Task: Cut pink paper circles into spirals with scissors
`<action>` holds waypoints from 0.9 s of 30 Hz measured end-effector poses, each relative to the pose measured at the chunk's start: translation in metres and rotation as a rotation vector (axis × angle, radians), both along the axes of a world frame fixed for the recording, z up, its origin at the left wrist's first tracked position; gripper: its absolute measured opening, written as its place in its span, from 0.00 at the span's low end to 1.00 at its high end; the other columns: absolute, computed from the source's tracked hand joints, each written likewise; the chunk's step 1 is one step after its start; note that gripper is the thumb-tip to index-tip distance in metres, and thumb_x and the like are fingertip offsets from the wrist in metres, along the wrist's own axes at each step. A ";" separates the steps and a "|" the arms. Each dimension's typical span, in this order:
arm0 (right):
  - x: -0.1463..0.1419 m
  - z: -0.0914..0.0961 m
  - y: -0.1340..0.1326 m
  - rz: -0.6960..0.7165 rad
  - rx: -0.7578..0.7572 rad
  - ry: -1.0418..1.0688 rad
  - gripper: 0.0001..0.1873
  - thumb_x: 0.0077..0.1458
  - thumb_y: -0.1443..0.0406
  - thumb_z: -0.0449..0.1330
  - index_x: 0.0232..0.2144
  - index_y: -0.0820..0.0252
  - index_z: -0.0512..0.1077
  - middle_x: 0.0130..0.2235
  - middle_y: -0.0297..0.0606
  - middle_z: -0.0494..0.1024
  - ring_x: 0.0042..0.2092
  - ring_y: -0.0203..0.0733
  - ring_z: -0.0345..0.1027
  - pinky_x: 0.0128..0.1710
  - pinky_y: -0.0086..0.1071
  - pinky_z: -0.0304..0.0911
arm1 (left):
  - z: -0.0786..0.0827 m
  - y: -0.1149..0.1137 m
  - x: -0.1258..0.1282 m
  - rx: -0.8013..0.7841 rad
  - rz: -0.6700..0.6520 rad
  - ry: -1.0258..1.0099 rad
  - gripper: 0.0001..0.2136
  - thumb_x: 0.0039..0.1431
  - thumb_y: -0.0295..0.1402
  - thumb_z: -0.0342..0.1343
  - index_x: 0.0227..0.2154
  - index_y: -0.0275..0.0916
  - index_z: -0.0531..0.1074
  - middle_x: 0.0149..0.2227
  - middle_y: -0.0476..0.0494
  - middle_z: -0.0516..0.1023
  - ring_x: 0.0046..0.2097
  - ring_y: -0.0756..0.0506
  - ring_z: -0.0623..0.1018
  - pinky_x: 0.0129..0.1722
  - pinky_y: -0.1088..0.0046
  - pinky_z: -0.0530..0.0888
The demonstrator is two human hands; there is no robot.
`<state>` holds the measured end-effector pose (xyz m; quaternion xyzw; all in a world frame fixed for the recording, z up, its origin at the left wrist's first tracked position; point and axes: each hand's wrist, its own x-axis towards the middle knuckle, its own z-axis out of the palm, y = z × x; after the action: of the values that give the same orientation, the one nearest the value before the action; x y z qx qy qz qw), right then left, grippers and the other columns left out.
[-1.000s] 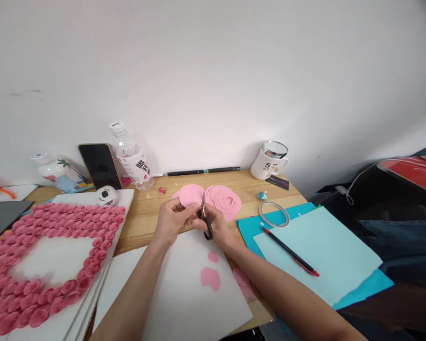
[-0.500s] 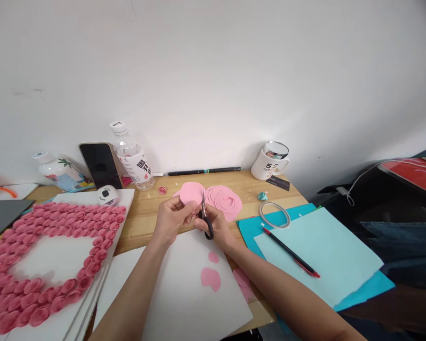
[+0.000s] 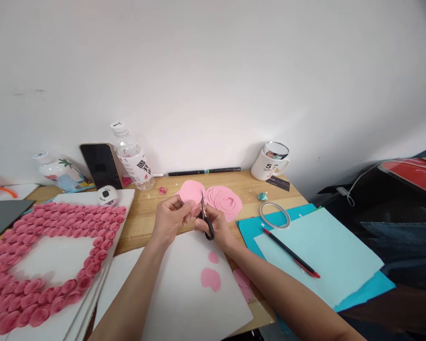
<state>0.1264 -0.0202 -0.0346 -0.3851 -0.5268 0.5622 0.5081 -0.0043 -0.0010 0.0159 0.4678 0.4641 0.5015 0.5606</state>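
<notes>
A person's left hand (image 3: 168,218) pinches a pink paper disc (image 3: 191,192) by its near edge, just beyond the far edge of a white sheet (image 3: 188,298), while the right hand (image 3: 216,225) curls round the black handles of a pair of scissors (image 3: 208,225), blades against the disc's right side. Further beyond the white sheet, to the disc's right, lies a loose pile of spiral-cut pink paper (image 3: 223,201); pink scraps (image 3: 211,279) rest on the white sheet itself. Left of that sheet is a panel of pink paper roses (image 3: 99,255); to its right, a pale blue sheet (image 3: 323,251) carries a pen (image 3: 291,253). The disc looks featherlight and pliable, likely to crease or tear under a hard squeeze; the near rim, lightly pinched and clear of the blades, seems the sound place to hold it.
</notes>
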 end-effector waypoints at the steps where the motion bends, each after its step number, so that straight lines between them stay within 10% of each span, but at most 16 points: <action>1: 0.000 -0.001 0.000 0.003 -0.003 -0.002 0.15 0.44 0.56 0.64 0.27 0.59 0.66 0.18 0.26 0.63 0.20 0.29 0.52 0.20 0.26 0.49 | 0.000 0.000 0.000 -0.003 0.002 -0.008 0.11 0.43 0.34 0.62 0.17 0.36 0.66 0.11 0.56 0.63 0.15 0.57 0.60 0.17 0.79 0.57; 27: -0.001 0.005 0.001 0.029 0.093 0.066 0.23 0.37 0.52 0.68 0.26 0.59 0.63 0.25 0.31 0.66 0.27 0.33 0.55 0.28 0.27 0.57 | -0.006 -0.001 0.004 -0.041 -0.042 0.010 0.12 0.43 0.35 0.63 0.16 0.34 0.67 0.14 0.52 0.66 0.16 0.56 0.63 0.17 0.79 0.58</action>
<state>0.1253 -0.0194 -0.0292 -0.3347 -0.5405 0.5570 0.5344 -0.0008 -0.0016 0.0098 0.4683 0.4671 0.4777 0.5782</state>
